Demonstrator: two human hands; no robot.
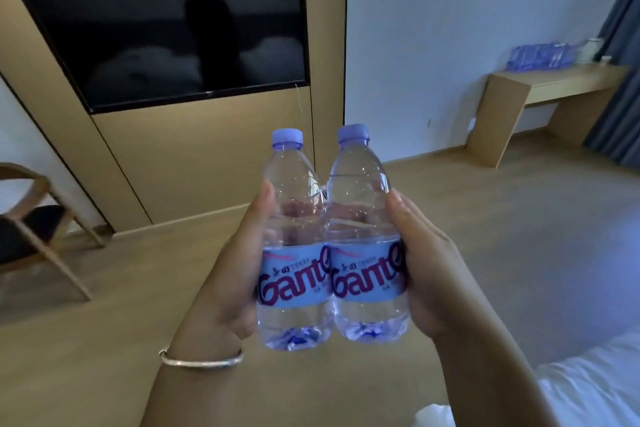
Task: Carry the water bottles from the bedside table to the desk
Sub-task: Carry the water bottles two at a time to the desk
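Two water bottles held upright, side by side and touching, mid-frame above the wooden floor (485,236). Left hand (232,274) wraps the left bottle (294,243), thumb up along its side, fingers curled behind it and visible through the clear plastic. Right hand (426,274) wraps the right bottle (363,236) the same way. Both clamped firmly, one bottle each. Both bottles capped, pale blue caps, blue labels with dark red lettering facing the camera, bases visible below the palms.

Silver bangle (201,359) on the left wrist.

Desk (540,87) stands far right against the white wall, well apart from the hands. A row of more water bottles (540,57) sits on its top, with a white kettle-like item (592,48) beside them; too blurred to confirm. Grey curtain (620,80) hangs just right of the desk.

Wall-mounted TV (166,21), screen dark, on a wood panel upper left. Wooden chair (38,225) with a dark seat at the left edge. White bedding (595,388) in the lower right corner.

Bedside table not in frame.
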